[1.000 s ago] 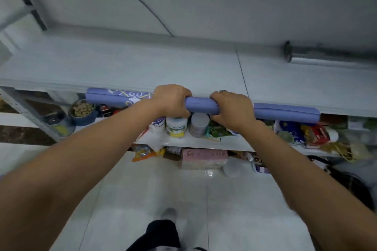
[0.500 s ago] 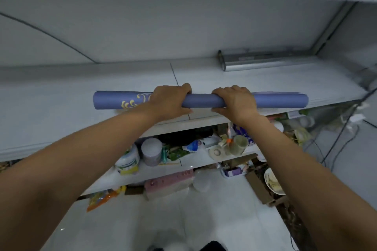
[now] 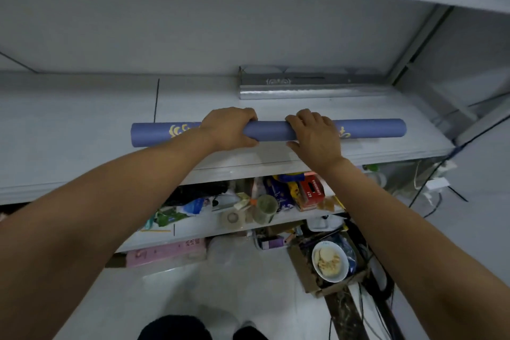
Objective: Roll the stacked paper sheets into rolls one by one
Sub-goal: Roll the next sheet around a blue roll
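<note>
A blue paper roll (image 3: 271, 130) with gold ornament lies lengthwise across the white shelf top (image 3: 82, 124). My left hand (image 3: 231, 130) is wrapped around it left of its middle. My right hand (image 3: 314, 132) rests over it right of its middle, fingers curled on top and thumb under the front. A silver roll (image 3: 309, 85) lies against the back wall, behind the blue one and apart from it. No flat stack of sheets shows in this view.
Below the shelf top, a lower shelf (image 3: 209, 229) is crowded with packets, a red box (image 3: 313, 190), a cup (image 3: 266, 208) and tape. A pink box (image 3: 168, 251) and a cardboard box holding a bowl (image 3: 329, 261) sit on the floor. Cables hang at the right.
The blue roll went from the shelf's front edge onto the shelf top, further back. My view swung right, bringing the silver roll closer to centre. Both hands kept their hold.
</note>
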